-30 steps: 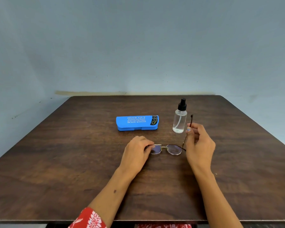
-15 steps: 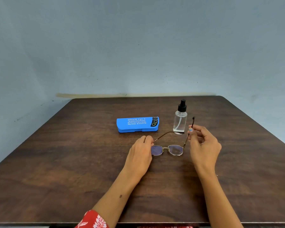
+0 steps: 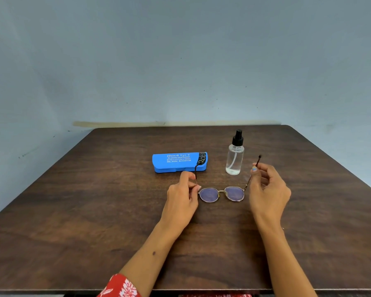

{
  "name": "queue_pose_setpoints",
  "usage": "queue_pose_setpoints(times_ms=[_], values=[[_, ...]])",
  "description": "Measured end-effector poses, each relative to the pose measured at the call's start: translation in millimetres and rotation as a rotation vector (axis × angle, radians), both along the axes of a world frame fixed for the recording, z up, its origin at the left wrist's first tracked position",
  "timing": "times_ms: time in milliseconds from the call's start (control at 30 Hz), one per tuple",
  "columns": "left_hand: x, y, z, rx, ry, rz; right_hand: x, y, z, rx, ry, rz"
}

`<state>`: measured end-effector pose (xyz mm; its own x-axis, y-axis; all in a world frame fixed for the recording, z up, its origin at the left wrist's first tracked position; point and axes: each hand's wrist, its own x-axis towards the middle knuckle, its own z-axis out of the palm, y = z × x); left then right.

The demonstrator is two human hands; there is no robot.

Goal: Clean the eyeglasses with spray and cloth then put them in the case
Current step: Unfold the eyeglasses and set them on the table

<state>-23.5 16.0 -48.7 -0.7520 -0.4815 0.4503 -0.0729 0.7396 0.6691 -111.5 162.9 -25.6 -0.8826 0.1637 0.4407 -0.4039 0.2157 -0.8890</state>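
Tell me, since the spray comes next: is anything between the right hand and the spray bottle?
Nothing visible. The spray bottle stands upright just beyond and left of the right hand, over bare table. But that hand pinches an eyeglasses temple and must let go first.

— We see soft, even light, with pale shadows under the hands on the table.
— We see sharp focus near the table's middle, while its edges bend outward.

Head view: worn at head height, facing forward and down, close above table.
Shared views: single camera only.
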Motion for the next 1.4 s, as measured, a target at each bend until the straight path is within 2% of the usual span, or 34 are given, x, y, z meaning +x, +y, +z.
queue_pose_setpoints(times_ms=[300,467,533,667,733,800,900,967,1067,1133,1200,1267,1400], values=[[0,-2,-1,0.103,-0.021,-0.006,3,1,4,0.074,-0.054,-0.019],[4,-8,2,0.085,0.02,-0.01,5,3,7,-0.026,0.018,-0.127],[7,-14,7,0.099,0.131,0.026,7,4,11,-0.047,0.209,-0.18],[13,-45,20,0.143,0.303,0.11,29,-9,33,-0.019,0.748,-0.201],[15,-71,25,0.115,0.237,0.116,54,-32,49,-0.04,0.907,-0.042],[14,-98,23,0.115,0.109,0.111,77,-62,57,0.033,0.967,0.186],[11,-124,21,0.04,-0.097,0.111,85,-113,43,0.357,0.92,0.371],[10,-133,18,0.094,-0.123,0.092,75,-143,25,0.688,0.78,0.368],[7,-142,12,0.153,-0.154,0.06,51,-172,10,0.993,0.48,0.287],[3,-147,5,0.126,-0.174,0.062,35,-180,3,1.179,0.362,0.245],[1,-150,2,0.113,-0.179,0.06,24,-185,1,1.31,0.241,0.306],[0,-152,0,0.112,-0.186,0.052,20,-187,1,1.412,0.182,0.256],[-1,-154,-2,0.095,-0.185,0.043,15,-187,4,1.436,0.098,0.269]])
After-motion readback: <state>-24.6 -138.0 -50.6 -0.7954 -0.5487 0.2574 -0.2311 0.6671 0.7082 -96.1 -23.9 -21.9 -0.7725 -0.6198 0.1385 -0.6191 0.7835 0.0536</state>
